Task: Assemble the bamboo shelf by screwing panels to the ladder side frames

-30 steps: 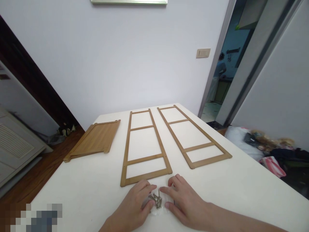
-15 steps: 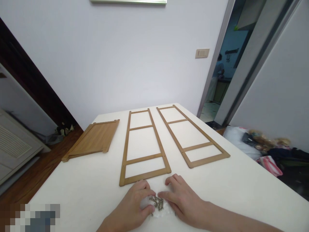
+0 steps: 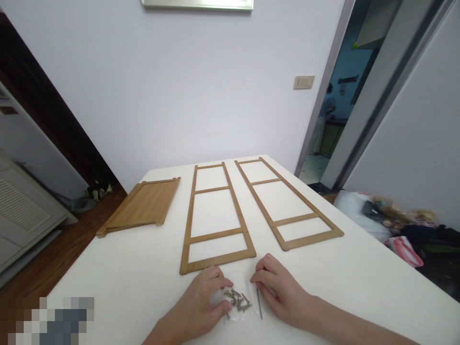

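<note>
Your right hand [image 3: 283, 292] has drawn away from your left hand [image 3: 201, 304] since half a second ago, and the screws [image 3: 239, 302] between them now lie more loosely spread, with a thin dark rod [image 3: 259, 305] in plain sight beside them. Your left thumb and index finger stand apart, curved about the left side of the clear plastic bag [image 3: 237, 317], their tips close to the screws; how firmly they press on it you can't tell from this view. Your right hand is curled, with its fingertips and thumb close together near the upper end of the rod; whether they grip the rod or the bag's edge can't be made out. The screws sit in a small heap on or in the bag, near your side of the white table [image 3: 359, 273]. Just beyond your left fingers lies the near end of a wooden frame [image 3: 215, 235] with crossbars, flat on the table. Another wooden frame [image 3: 296, 219] lies to its right, apart from it, and a stack of wooden panels [image 3: 145, 208] lies to its left, by the table's left edge. Past the table, a wall switch [image 3: 304, 82] is set in the pale wall [image 3: 215, 86], and a person [image 3: 325, 108] stands through the doorway at the right.
</note>
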The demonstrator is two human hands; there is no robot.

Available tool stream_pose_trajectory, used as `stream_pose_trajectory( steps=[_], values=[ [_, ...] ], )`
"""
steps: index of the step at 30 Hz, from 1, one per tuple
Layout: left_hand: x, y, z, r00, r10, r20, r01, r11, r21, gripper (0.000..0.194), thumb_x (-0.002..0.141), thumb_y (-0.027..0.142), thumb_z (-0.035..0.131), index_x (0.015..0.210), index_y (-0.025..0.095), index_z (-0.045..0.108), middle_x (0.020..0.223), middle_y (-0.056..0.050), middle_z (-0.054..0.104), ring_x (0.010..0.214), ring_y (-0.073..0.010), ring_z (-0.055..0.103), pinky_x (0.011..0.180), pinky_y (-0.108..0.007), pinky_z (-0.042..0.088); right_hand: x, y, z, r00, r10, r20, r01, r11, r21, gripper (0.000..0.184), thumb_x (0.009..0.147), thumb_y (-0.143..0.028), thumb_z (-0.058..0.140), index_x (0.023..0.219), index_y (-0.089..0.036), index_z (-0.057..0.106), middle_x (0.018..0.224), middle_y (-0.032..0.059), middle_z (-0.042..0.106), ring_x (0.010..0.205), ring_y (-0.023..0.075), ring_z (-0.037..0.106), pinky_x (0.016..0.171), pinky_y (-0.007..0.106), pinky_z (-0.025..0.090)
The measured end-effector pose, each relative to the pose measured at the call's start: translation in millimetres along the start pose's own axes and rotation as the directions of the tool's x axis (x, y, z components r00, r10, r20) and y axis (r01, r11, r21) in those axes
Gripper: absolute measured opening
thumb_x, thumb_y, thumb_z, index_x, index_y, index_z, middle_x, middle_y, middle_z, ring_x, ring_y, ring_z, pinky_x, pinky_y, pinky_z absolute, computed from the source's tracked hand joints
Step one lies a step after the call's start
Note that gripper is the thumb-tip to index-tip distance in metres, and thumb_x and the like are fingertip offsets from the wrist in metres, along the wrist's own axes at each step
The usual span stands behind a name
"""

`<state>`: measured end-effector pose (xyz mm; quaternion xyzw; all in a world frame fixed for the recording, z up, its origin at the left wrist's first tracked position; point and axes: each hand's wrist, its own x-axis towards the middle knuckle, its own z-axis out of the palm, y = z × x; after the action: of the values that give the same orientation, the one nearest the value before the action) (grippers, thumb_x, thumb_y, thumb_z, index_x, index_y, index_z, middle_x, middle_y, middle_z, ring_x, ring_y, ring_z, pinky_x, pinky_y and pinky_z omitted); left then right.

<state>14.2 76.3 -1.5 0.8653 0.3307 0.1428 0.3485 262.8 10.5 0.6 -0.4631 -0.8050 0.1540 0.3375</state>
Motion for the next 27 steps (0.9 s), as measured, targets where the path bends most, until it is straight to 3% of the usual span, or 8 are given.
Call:
stream_pose_trajectory(
  steps=[6, 14, 23, 27],
  values=[
    [-1, 3, 2.5, 1.000, 0.023, 0.001, -0.023, 0.998, 0.062, 0.042, 0.068, 0.018, 0.076, 0.109, 0.024, 0.069, 0.107, -0.005, 0.065, 0.100, -0.0215, 0.058, 0.093, -0.036, 0.045, -3, 7, -7, 0.992, 0.008, 0.123, 0.002, 0.997, -0.078, 0.027, 0.073, -0.005, 0.051, 0.093, -0.020, 0.061, 0.091, 0.0073, 0.056, 0.087, 0.0225, 0.052, 0.072, 0.036, 0.046],
    [-1, 5, 2.6, 0.999, 0.042, 0.028, -0.044, 0.994, 0.095, 0.043, 0.066, 0.018, 0.078, 0.108, 0.024, 0.069, 0.105, -0.004, 0.063, 0.099, -0.0208, 0.057, 0.091, -0.035, 0.045, -1, 12, -3, 0.980, 0.011, 0.198, 0.018, 0.990, -0.143, 0.018, 0.085, -0.004, 0.045, 0.086, -0.018, 0.057, 0.088, 0.0075, 0.057, 0.085, 0.0206, 0.050, 0.072, 0.034, 0.043],
    [-1, 8, 0.4, 0.998, -0.006, 0.056, 0.002, 0.997, 0.080, 0.047, 0.062, 0.021, 0.082, 0.107, 0.024, 0.071, 0.104, -0.003, 0.064, 0.101, -0.0212, 0.056, 0.093, -0.034, 0.044, -3, 12, 1, 0.987, 0.015, 0.162, 0.009, 0.989, -0.147, 0.021, 0.090, -0.005, 0.041, 0.091, -0.017, 0.057, 0.092, 0.0092, 0.057, 0.087, 0.0213, 0.050, 0.074, 0.035, 0.045],
    [-1, 8, 0.3, 0.998, -0.018, 0.055, 0.014, 0.997, 0.075, 0.049, 0.061, 0.020, 0.083, 0.108, 0.024, 0.070, 0.104, -0.003, 0.064, 0.102, -0.0217, 0.057, 0.095, -0.034, 0.044, -3, 1, -3, 0.993, -0.032, 0.118, 0.052, 0.985, -0.167, 0.025, 0.092, -0.008, 0.043, 0.109, -0.019, 0.059, 0.096, 0.0098, 0.057, 0.088, 0.0215, 0.050, 0.075, 0.036, 0.046]
  ],
)
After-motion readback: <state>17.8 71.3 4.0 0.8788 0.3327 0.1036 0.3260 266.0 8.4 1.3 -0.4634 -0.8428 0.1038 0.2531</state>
